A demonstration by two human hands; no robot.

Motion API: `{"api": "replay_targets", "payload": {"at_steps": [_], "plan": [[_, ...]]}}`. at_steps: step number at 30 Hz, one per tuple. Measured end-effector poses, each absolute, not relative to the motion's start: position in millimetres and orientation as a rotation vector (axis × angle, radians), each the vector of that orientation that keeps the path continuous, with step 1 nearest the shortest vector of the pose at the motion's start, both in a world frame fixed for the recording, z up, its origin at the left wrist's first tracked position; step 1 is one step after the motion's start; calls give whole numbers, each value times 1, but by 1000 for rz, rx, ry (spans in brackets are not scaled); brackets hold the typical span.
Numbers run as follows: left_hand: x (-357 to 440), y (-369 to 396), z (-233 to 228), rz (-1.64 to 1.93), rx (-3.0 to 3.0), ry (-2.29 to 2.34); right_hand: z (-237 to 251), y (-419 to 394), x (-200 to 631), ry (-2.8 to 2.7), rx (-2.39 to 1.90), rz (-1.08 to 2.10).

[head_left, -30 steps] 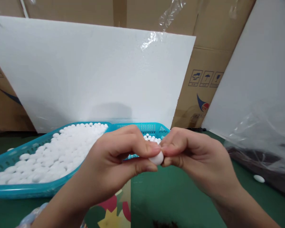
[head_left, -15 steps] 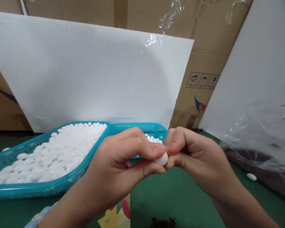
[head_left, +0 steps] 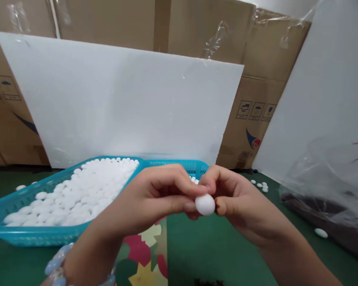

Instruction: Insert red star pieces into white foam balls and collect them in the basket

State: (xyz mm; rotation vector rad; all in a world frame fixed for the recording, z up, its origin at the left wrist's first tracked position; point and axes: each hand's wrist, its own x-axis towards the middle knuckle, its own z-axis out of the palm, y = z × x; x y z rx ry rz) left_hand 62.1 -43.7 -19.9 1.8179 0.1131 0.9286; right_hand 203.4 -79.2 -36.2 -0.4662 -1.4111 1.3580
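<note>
A white board (head_left: 131,107) leans against the cartons (head_left: 256,103), likely as a backdrop for the green surface (head_left: 220,250). In front of the board lies a teal basket (head_left: 24,234), heaped with white pellets (head_left: 74,190) so they stay within easy reach. Right of the basket a clear bag (head_left: 334,178) slumps. Just in front of the basket's near corner, the left hand (head_left: 149,202) and right hand (head_left: 241,202) meet, fingers (head_left: 173,204) of both pinched narrow on one ball (head_left: 205,204), held up off the surface as if for close inspection.
</note>
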Motion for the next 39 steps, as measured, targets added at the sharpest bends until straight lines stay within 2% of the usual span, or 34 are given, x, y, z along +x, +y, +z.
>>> {"api": "replay_targets", "payload": {"at_steps": [10, 17, 20, 23, 25, 26, 33, 39], "plan": [[67, -31, -26, 1032, 1678, 190, -41, -71, 204, -1474, -411, 790], [72, -32, -28, 1115, 1897, 516, -44, -68, 207, -1651, -548, 256], [71, -30, -23, 1100, 2206, 711, -46, -61, 206, -1661, -650, 75], [52, -15, -13, 822, 2510, 1131, -49, -49, 207, -1669, -942, 23], [27, 2, -10, 674, 2372, 1764, -53, -38, 211, -1658, -1144, 31], [12, 11, -11, 654, 2291, 1936, -55, -31, 213, -1649, -1221, 38], [-52, 38, -41, 354, 1975, 2194, -76, 16, 235, -1683, -1679, 85], [-50, 36, -57, 142, 1764, 2277, -75, 22, 245, -1802, -1736, 141]]}}
